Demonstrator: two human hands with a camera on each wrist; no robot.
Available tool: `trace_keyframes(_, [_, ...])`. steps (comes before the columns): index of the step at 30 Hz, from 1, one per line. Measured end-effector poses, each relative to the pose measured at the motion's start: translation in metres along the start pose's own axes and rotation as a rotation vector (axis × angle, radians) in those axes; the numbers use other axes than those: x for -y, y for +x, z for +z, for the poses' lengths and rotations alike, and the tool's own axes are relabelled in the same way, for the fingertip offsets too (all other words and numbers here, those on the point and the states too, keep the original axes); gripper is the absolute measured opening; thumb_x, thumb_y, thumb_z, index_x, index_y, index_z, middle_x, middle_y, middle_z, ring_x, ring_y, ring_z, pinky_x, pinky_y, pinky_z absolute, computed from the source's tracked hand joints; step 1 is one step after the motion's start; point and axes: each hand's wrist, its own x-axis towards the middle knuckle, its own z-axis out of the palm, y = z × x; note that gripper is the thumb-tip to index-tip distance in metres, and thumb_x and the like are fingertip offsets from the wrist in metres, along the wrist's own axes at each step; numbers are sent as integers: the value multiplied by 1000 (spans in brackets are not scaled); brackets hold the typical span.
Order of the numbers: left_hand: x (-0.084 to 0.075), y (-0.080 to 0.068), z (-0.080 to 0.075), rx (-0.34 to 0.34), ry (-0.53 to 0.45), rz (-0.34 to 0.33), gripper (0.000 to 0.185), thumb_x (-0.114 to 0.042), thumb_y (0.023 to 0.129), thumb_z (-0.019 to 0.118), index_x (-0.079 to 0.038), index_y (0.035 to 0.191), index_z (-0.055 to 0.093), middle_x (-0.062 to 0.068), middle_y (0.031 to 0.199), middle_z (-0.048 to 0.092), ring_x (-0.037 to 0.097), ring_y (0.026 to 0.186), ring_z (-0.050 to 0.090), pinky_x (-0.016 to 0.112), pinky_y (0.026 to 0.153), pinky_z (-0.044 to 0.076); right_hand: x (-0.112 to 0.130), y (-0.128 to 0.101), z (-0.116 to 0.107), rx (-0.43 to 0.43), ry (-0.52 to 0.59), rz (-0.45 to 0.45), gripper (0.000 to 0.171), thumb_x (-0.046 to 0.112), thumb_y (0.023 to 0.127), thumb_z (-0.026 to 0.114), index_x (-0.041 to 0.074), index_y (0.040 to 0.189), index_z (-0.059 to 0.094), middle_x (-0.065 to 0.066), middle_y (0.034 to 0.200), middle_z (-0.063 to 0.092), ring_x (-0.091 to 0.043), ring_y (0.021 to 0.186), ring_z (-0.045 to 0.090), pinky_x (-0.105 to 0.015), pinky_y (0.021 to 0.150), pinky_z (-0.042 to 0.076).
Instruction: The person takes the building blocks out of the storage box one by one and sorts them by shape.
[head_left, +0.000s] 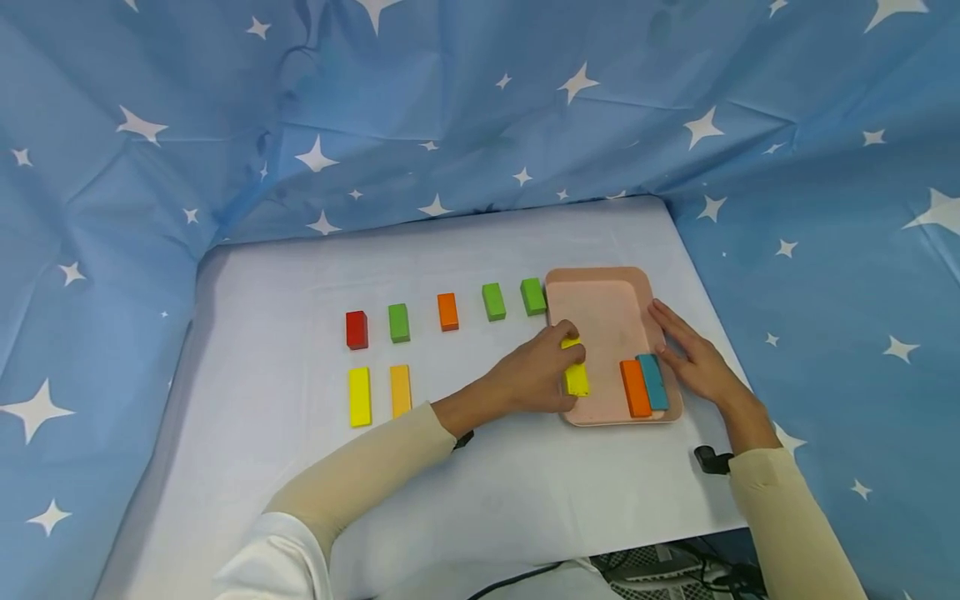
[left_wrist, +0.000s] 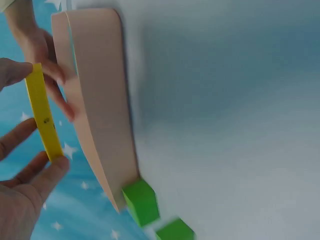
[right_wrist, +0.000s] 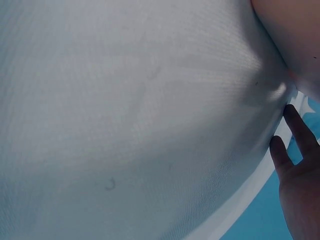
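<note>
My left hand (head_left: 536,371) pinches a yellow block (head_left: 575,371) by its ends, over the left part of the pink tray (head_left: 596,292). In the left wrist view that block (left_wrist: 45,115) is above the tray's rim, between thumb and fingertips. An orange block (head_left: 635,389) and a blue block (head_left: 652,382) lie side by side in the tray's near right corner. On the tray's right side rests my right hand (head_left: 693,358), its fingers extended along the rim. The right wrist view shows this hand (right_wrist: 302,190) with fingers spread near the tray wall (right_wrist: 295,40).
Left of the tray, a back row holds a red block (head_left: 357,330), a green block (head_left: 399,322), an orange block (head_left: 447,312) and two more green blocks (head_left: 493,302). Nearer lie a yellow block (head_left: 360,397) and a light orange block (head_left: 401,390). A starred blue curtain (head_left: 480,108) surrounds the table.
</note>
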Motion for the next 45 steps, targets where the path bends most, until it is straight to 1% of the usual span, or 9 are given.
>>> trace_keyframes(4, [21,-27,-3,-57,-53,-1,47,-35,86,80,-19,127,66,4,150,44,18,131,49,27,111,46,-1,-1,0,-1,5,-3,67,24,109,53,22,167,22,-4,176,13,-47,158,17,-80,115,18])
trace_keyframes(7, [40,-49,-2,-95,-80,-22,46,-34,85,82,-18,125,67,4,150,45,19,131,50,30,112,47,-2,-1,0,-2,6,-9,67,23,109,53,22,167,21,-4,176,13,-47,158,17,-80,115,18])
trace_keyframes(12, [71,-89,6,-138,-110,-87,42,-32,83,84,-17,120,68,3,147,47,19,129,53,32,111,48,-3,-1,1,-9,18,-21,67,21,108,54,22,167,22,-4,176,14,-47,158,17,-79,115,17])
trace_keyframes(15, [86,-110,10,-156,-134,-129,40,-30,82,85,-16,117,70,3,145,49,20,128,54,33,109,50,-3,0,1,-12,23,-26,67,21,108,54,21,167,23,-4,176,14,-47,158,17,-79,116,17])
trace_keyframes(20, [104,-136,17,-172,-140,-172,40,-27,80,87,-15,115,70,4,145,49,22,127,55,35,107,52,-2,0,1,-10,19,-36,67,20,108,53,20,167,22,-6,176,14,-49,157,17,-80,114,17])
trace_keyframes(24, [110,-145,24,-157,-148,-181,40,-28,81,87,-16,115,70,4,145,49,21,124,55,35,106,52,-2,-1,1,-8,18,-19,67,23,108,53,22,167,22,-5,176,14,-48,158,17,-80,114,18])
trace_keyframes(29, [109,-146,29,-163,-169,-159,41,-27,81,86,-16,116,69,3,145,48,20,124,54,36,106,52,-2,-1,2,-13,18,-27,67,22,108,53,23,167,22,-6,176,15,-48,158,17,-80,114,18])
trace_keyframes(32, [109,-145,30,-168,-160,-149,41,-27,81,87,-16,116,69,3,145,47,20,125,54,36,106,52,-3,-1,3,-15,21,-29,67,22,108,53,23,167,22,-6,176,15,-48,158,17,-80,114,18])
trace_keyframes(45, [111,-145,28,-132,-154,-159,40,-26,84,84,-18,119,67,2,148,45,21,131,53,35,110,50,0,-1,2,-13,22,-27,67,22,108,53,23,167,22,-6,176,14,-48,158,16,-81,114,17])
